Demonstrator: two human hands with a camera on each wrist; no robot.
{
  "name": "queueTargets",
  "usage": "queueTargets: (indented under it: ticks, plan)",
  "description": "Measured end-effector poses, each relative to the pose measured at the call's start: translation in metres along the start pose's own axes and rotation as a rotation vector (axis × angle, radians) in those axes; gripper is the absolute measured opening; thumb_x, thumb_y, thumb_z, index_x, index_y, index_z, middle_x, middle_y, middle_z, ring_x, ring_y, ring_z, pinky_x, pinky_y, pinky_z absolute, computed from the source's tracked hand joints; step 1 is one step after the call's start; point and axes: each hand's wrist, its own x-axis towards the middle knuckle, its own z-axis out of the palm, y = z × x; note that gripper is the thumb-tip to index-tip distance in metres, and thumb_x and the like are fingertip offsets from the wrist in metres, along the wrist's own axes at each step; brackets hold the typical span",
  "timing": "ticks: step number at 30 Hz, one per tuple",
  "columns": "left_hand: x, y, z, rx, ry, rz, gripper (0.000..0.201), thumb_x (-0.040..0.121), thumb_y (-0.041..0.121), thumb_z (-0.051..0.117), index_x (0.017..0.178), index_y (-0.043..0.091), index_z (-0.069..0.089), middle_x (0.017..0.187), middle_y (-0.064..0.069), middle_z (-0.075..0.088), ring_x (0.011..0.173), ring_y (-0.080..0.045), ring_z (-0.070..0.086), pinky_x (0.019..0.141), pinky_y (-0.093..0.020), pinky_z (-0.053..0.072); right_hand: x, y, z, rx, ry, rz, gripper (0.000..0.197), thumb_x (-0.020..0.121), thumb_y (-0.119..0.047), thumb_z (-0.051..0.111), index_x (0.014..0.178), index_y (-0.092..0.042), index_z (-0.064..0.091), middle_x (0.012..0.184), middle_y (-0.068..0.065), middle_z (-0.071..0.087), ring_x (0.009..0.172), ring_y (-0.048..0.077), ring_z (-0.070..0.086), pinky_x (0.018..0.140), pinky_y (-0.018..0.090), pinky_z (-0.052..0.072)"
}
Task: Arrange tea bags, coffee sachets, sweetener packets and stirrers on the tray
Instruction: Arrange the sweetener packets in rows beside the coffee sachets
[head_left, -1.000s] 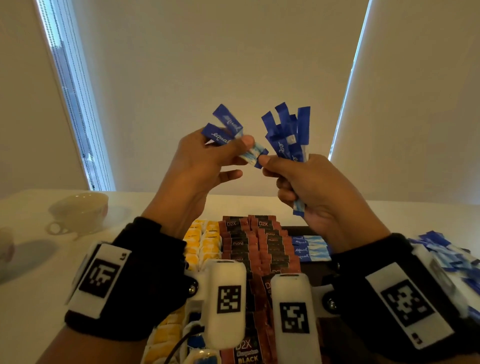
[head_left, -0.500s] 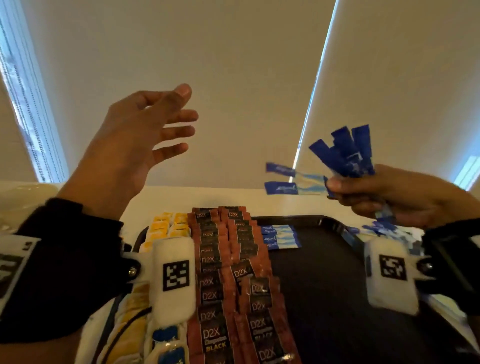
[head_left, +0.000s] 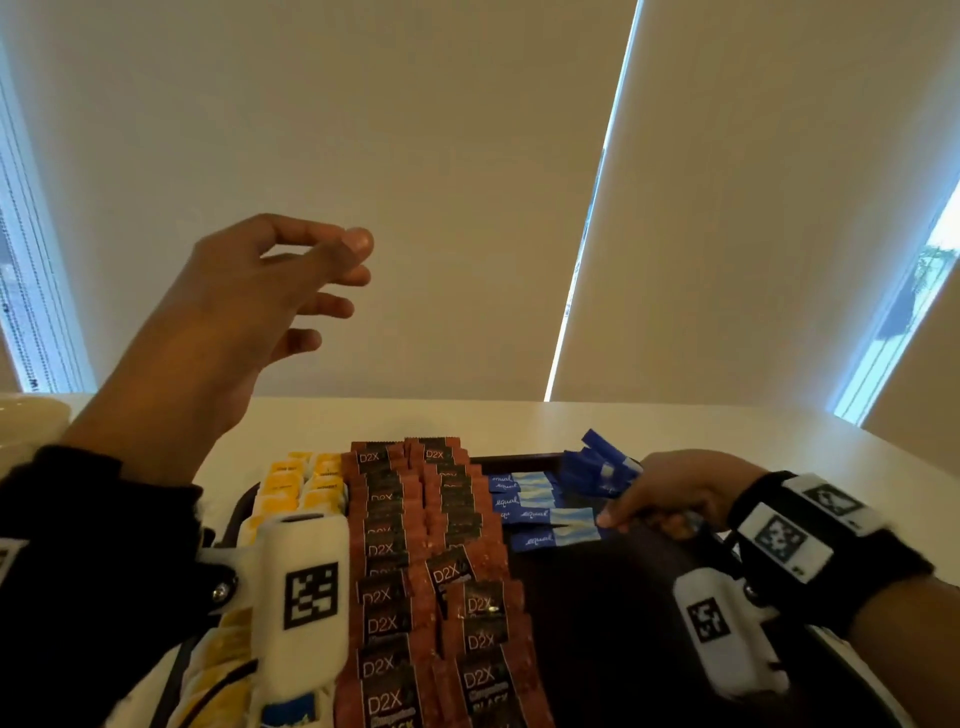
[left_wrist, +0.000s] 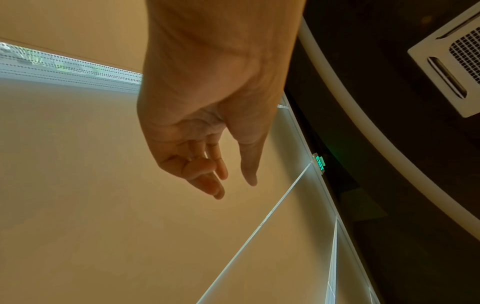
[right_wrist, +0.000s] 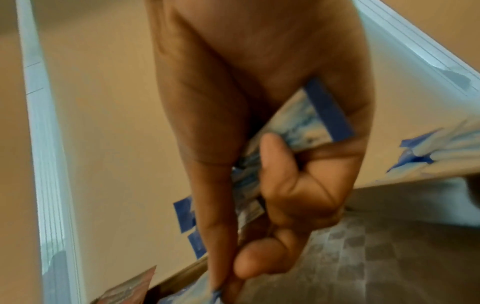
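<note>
- Half a second ago the right hand (head_left: 670, 493) was up in the air with the blue sweetener packets; now it has come down onto the dark tray (head_left: 613, 597), at the near end of the packet column.
- Its grip is closed around a bundle of sweetener packets (head_left: 597, 462), which fans up and to the far left out of the fist.
- Thumb and forefinger also pinch the right end of a packet lying on the tray (head_left: 553, 519).
- That packet lies flat, long axis running left to right, dark blue end to the left, like the laid packets (head_left: 522, 491) in the column beyond it.
- The left hand (head_left: 249, 332) stays raised over the table (head_left: 519, 421) with nothing in it, though its fingers, spread wide before, now curve loosely toward the thumb.
- Left of the sweetener column run two columns of brown coffee sachets (head_left: 447, 571), overlapping from far to near.
- Yellow tea bags (head_left: 304, 480) sit at the tray's left edge.
</note>
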Motion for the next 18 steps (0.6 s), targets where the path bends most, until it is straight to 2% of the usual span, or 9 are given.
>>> queueTargets:
  ticks: [4, 11, 16, 18]
  plan:
    - [0.001, 0.001, -0.004, 0.019, -0.011, 0.001, 0.031, 0.075, 0.041, 0.07, 0.102, 0.027, 0.064, 0.092, 0.006, 0.073, 0.082, -0.01, 0.065, 0.065, -0.026, 0.045, 0.004, -0.007, -0.001, -0.138, -0.018, 0.016, 0.017, 0.077, -0.017, 0.074, 0.073, -0.006, 0.062, 0.042, -0.004, 0.049, 0.03, 0.006, 0.033, 0.033, 0.016, 0.027]
    - [0.002, 0.001, -0.007, 0.031, -0.003, 0.009, 0.031, 0.076, 0.042, 0.068, 0.103, 0.028, 0.064, 0.093, 0.007, 0.073, 0.083, -0.01, 0.064, 0.066, -0.026, 0.044, 0.014, -0.017, 0.008, -0.152, -0.033, 0.056, 0.018, 0.08, -0.019, 0.071, 0.076, -0.008, 0.057, 0.043, -0.005, 0.054, 0.03, 0.005, 0.035, 0.034, 0.014, 0.028]
    - [0.002, 0.002, -0.008, 0.051, -0.018, 0.009, 0.038, 0.067, 0.046, 0.068, 0.101, 0.029, 0.064, 0.09, 0.008, 0.072, 0.08, -0.008, 0.063, 0.065, -0.025, 0.044, 0.014, -0.028, 0.013, -0.276, 0.054, 0.055, 0.018, 0.078, -0.019, 0.074, 0.082, -0.01, 0.06, 0.051, -0.003, 0.061, 0.028, 0.004, 0.038, 0.033, 0.014, 0.029]
    - [0.002, 0.002, -0.008, 0.056, -0.028, 0.005, 0.042, 0.063, 0.047, 0.068, 0.101, 0.029, 0.064, 0.09, 0.008, 0.072, 0.079, -0.008, 0.063, 0.065, -0.026, 0.044, 0.013, -0.032, 0.014, -0.343, 0.109, 0.029, 0.019, 0.077, -0.02, 0.075, 0.079, -0.011, 0.059, 0.047, -0.006, 0.06, 0.028, 0.002, 0.041, 0.035, 0.014, 0.03]
